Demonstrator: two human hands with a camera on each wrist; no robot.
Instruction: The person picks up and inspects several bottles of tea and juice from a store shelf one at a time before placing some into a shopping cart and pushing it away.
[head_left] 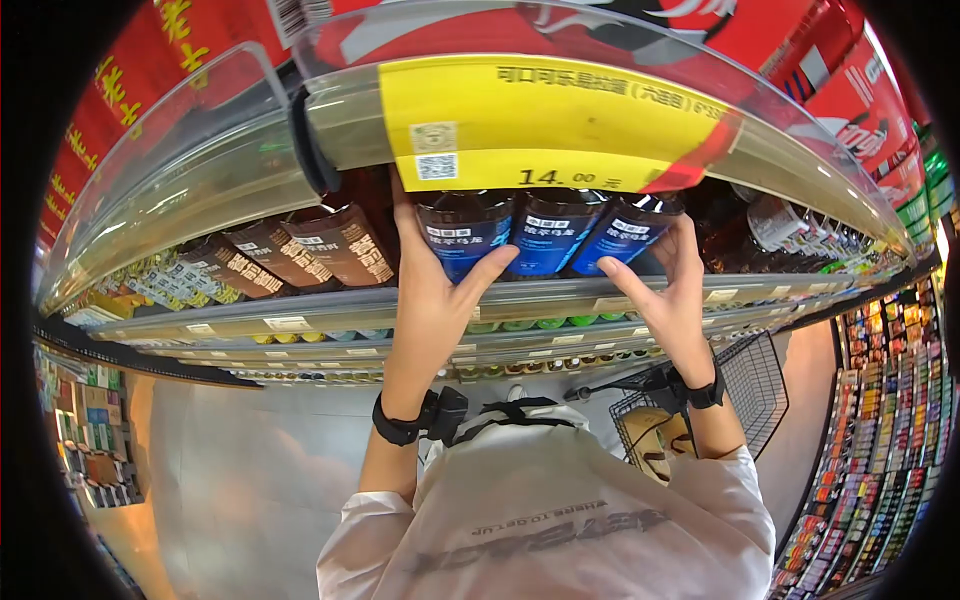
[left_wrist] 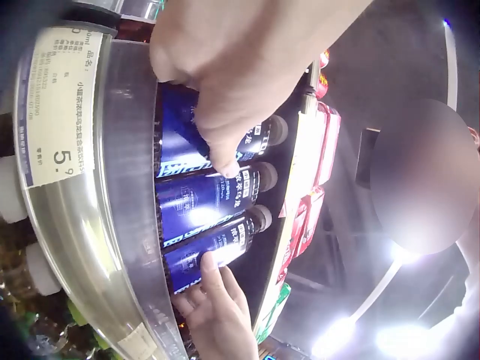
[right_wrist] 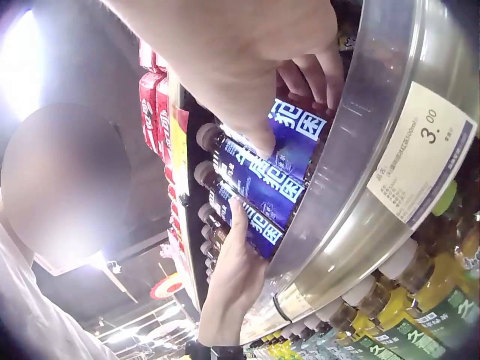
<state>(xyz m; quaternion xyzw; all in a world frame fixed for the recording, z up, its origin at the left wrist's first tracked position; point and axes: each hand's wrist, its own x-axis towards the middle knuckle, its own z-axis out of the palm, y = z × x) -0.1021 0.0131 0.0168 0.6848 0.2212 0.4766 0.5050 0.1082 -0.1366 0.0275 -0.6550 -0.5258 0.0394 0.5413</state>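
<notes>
Three dark drink bottles with blue labels stand side by side on the shelf: a left bottle [head_left: 465,240], a middle bottle [head_left: 553,245] and a right bottle [head_left: 618,240]. My left hand [head_left: 435,295] grips the left bottle from its outer side, thumb across the blue label. From the other end of the trio, my right hand [head_left: 675,305] holds the right bottle, its thumb on the label's front and its fingers [right_wrist: 319,79] around the outer side. The middle bottle [left_wrist: 199,201] sits between the two held ones. A yellow price sign [head_left: 550,120] hides the bottle tops in the head view.
Brown-labelled bottles [head_left: 340,240] fill the shelf to the left; other bottles [head_left: 790,225] stand to the right. A clear curved guard [left_wrist: 131,150] runs along the shelf's front edge. Red drink packs [head_left: 840,130] are stacked above. Behind the right forearm is a wire shopping cart [head_left: 755,375].
</notes>
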